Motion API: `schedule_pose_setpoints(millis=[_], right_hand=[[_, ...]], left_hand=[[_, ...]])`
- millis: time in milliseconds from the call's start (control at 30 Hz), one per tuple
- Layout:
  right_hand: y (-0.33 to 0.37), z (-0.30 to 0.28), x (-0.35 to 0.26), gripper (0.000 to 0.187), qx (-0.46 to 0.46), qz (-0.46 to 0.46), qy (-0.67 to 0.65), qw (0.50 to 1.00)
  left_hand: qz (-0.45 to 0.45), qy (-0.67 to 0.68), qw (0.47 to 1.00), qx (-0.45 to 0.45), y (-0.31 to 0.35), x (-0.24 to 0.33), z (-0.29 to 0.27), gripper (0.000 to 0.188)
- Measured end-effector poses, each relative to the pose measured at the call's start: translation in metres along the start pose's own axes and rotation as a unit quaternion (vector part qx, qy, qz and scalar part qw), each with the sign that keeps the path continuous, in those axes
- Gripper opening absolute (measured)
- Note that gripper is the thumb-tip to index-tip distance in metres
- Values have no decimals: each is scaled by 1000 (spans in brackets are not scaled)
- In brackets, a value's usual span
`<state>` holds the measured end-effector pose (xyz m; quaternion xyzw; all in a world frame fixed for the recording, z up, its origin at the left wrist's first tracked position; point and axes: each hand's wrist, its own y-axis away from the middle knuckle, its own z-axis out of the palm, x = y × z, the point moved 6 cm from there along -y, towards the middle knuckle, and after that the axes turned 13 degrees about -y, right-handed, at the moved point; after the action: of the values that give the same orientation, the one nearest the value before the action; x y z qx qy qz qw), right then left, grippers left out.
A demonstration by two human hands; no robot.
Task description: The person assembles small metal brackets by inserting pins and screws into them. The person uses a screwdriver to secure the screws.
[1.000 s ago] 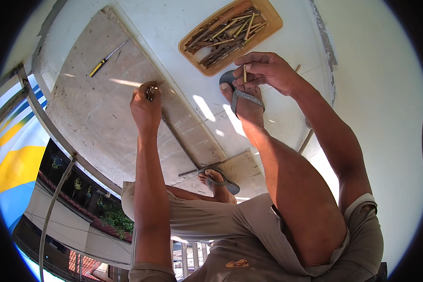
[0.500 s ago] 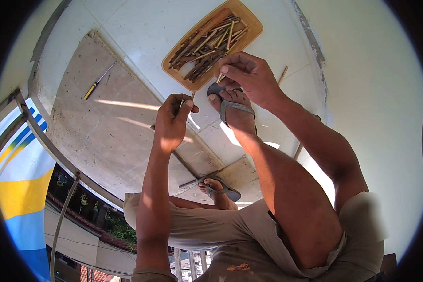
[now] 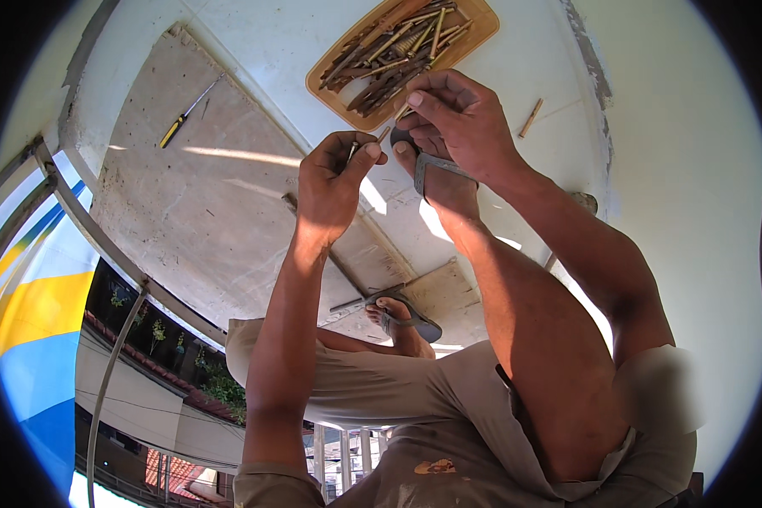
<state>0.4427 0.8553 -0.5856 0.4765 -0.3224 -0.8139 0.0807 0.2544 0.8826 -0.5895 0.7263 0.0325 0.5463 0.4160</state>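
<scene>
My left hand (image 3: 334, 182) is closed, pinching a thin brownish rod (image 3: 383, 135) between thumb and fingertips. A small shiny pin-like piece (image 3: 352, 151) also shows at its fingers. Close by on the right, my right hand (image 3: 468, 123) grips a short brass-coloured rod (image 3: 404, 111), its far end hidden by the fingers. The two rods' tips are near each other but apart. Just beyond both hands lies a tan plastic tray (image 3: 480, 34) of rusty and brass-coloured bolt-like rods (image 3: 389, 55).
A yellow-and-black screwdriver (image 3: 174, 131) rests on the brownish board (image 3: 186, 186) to the left. One loose rod (image 3: 531, 118) lies on the pale floor to the right. My sandalled foot (image 3: 449, 186) is below my right hand. A metal railing (image 3: 114, 254) curves along the left.
My left hand has moved right and up, bringing its rod closer to the right hand's. The view has shifted, showing the loose rod on the right whole.
</scene>
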Motion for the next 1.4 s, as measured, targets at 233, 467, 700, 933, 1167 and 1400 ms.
schedule_pose_setpoints(millis=[233, 467, 700, 933, 1167, 1400], right_hand=[[-5, 6, 11, 21, -24, 9, 27, 999], [-5, 18, 15, 20, -50, 32, 24, 998], [5, 29, 31, 23, -106, 103, 192, 970], [10, 37, 27, 22, -114, 147, 165, 969], [14, 51, 26, 28, -139, 137, 171, 966], [7, 52, 18, 30, -201, 104, 208, 952]], left_hand=[[12, -12, 1000, 16, 1, 0, -6, 22], [-11, -34, 999, 29, 6, 0, -14, 23], [11, -49, 997, 57, 8, -13, -16, 29], [-75, 69, 995, 6, 14, -24, -16, 24], [-98, 201, 974, 23, 11, -28, -16, 28], [-124, 272, 954, 12, 8, -38, -23, 25]])
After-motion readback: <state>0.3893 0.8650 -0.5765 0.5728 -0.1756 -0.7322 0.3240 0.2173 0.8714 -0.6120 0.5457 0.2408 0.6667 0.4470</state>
